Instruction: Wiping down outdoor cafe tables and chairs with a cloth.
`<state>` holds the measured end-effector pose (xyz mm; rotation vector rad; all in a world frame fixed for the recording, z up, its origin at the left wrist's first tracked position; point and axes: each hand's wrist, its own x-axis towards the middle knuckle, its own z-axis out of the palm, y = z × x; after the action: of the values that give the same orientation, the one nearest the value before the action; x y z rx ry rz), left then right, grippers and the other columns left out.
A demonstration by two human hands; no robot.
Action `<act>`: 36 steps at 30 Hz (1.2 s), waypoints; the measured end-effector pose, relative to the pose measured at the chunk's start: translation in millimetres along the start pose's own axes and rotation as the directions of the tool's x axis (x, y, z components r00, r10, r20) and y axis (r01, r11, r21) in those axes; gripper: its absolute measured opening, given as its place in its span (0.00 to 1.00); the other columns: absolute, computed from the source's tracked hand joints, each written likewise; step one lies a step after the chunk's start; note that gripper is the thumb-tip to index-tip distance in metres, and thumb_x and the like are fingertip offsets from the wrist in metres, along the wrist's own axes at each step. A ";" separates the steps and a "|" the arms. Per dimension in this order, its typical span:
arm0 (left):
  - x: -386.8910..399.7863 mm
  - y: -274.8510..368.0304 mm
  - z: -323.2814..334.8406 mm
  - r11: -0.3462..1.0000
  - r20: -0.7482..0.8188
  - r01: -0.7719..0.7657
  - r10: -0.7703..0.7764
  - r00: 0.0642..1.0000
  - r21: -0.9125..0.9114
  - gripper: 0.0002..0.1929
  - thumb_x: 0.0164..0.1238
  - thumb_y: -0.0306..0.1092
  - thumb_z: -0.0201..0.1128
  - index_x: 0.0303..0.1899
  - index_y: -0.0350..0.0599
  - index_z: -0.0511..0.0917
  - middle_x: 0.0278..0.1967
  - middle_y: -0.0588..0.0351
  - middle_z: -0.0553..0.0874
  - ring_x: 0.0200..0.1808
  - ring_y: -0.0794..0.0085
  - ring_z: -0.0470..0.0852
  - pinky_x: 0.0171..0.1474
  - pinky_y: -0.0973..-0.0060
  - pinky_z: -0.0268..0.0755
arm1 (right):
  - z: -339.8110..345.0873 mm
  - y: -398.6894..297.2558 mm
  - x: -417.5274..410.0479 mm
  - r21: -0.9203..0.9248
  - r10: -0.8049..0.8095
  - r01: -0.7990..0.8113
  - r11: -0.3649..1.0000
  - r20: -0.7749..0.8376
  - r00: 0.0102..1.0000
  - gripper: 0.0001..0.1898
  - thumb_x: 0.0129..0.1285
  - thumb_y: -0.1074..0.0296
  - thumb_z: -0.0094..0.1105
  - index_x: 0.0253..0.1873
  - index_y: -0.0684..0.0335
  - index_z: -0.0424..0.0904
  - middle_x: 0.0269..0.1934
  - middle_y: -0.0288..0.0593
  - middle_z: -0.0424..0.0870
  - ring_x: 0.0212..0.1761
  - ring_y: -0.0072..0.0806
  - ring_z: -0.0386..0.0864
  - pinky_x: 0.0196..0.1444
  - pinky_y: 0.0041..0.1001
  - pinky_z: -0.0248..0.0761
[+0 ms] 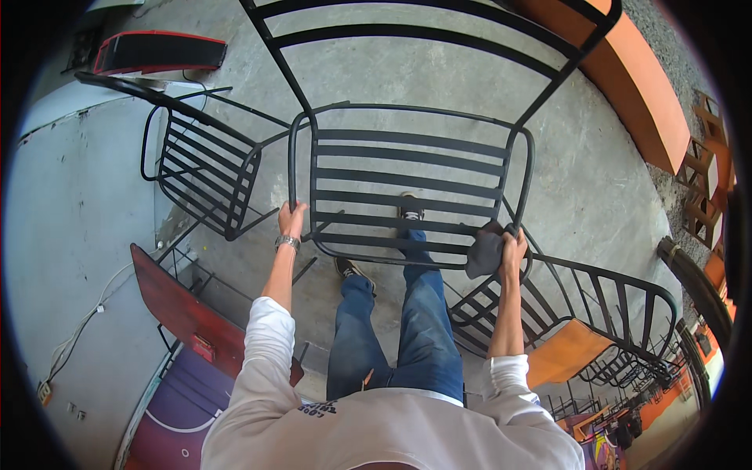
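A black metal chair with a slatted seat and curved back bars is in front of my legs, its back toward the top of the picture. My left hand grips the tube of its left armrest. On the other side, my right hand is closed around the right armrest tube. A dark grey cloth is bunched against that same hand, hanging over the seat's corner; my right fingers are partly hidden. Both of my shoes show past the seat, one of them through its slats.
At left stands another slatted metal chair, close to a pale wall. A dark red tabletop is by my left arm. Behind my right arm are a black chair and an orange panel. An orange ledge borders the concrete floor.
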<state>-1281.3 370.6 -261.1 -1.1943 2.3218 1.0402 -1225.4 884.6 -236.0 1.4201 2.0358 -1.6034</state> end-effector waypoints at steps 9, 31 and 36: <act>-29.5 -40.5 -26.0 1.000 -0.018 -0.014 0.015 1.000 0.026 0.13 0.47 0.37 0.69 0.30 0.41 0.77 0.24 0.58 0.80 0.28 0.72 0.77 0.35 0.71 0.69 | -4.6 35.0 -53.2 0.021 0.056 -0.057 0.998 0.043 0.997 0.03 0.50 0.77 0.51 0.32 0.64 0.70 0.24 0.32 0.66 0.25 0.20 0.63 0.28 0.22 0.58; 1.0 -117.3 -73.0 0.974 0.121 -0.227 0.225 0.967 -0.003 0.15 0.53 0.43 0.65 0.35 0.41 0.79 0.29 0.49 0.84 0.34 0.61 0.84 0.40 0.67 0.73 | 20.8 145.8 -137.4 -0.019 0.200 -0.200 0.980 -0.025 0.980 0.06 0.54 0.71 0.55 0.38 0.59 0.74 0.26 0.33 0.70 0.27 0.22 0.68 0.29 0.25 0.63; -14.1 -117.3 -68.2 0.967 0.116 -0.237 0.247 0.962 -0.096 0.18 0.62 0.50 0.63 0.33 0.42 0.78 0.25 0.51 0.84 0.30 0.59 0.84 0.35 0.66 0.72 | 13.8 122.6 -164.5 -0.560 -0.130 0.041 0.827 -0.120 0.984 0.19 0.56 0.62 0.59 0.49 0.68 0.77 0.33 0.44 0.79 0.34 0.32 0.77 0.41 0.29 0.71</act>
<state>-1176.2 283.7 -260.3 -0.8558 2.3863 1.2658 -1051.7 776.6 -215.4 1.2621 2.4099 -0.8124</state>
